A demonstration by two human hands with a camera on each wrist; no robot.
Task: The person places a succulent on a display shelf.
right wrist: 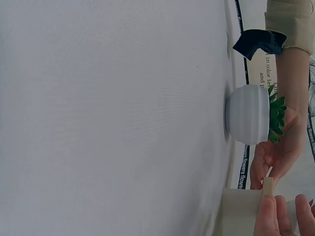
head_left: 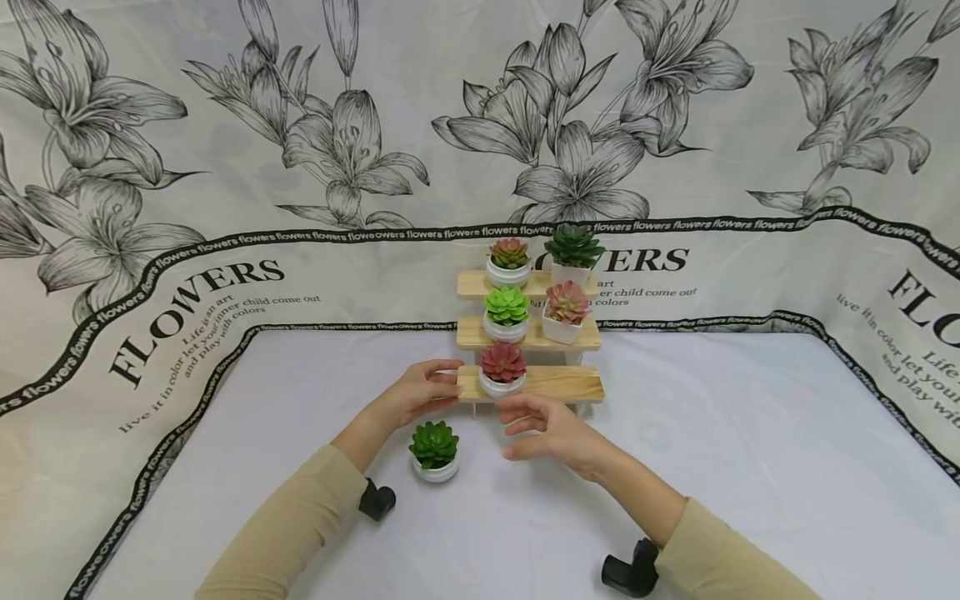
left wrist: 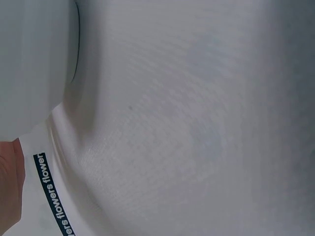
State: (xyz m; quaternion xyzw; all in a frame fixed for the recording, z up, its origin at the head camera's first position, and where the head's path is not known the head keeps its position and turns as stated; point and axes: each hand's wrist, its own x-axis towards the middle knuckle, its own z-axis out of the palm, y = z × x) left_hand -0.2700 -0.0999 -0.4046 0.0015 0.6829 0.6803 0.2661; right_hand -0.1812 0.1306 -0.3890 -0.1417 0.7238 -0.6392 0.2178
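Note:
A three-tier wooden display stand (head_left: 558, 384) stands at the back of the table. My left hand (head_left: 422, 390) holds the left end of its lowest board; in the right wrist view the fingers sit around that board end (right wrist: 267, 186). On this board is a dark pink succulent (head_left: 503, 363) in a round white pot. My right hand (head_left: 551, 433) is just in front of that pot, fingers loosely bent and apart, with nothing in them. A green succulent (head_left: 434, 445) in a round white pot stands on the table between my forearms, also visible side-on as a white pot (right wrist: 248, 114).
On the middle board stand a bright green succulent (head_left: 506, 307) and a pale pink one (head_left: 567, 303). A reddish-green succulent (head_left: 509, 253) and a dark green one (head_left: 573, 247) occupy the top board. A flower-printed cloth (head_left: 360, 275) hangs behind the white table (head_left: 750, 433).

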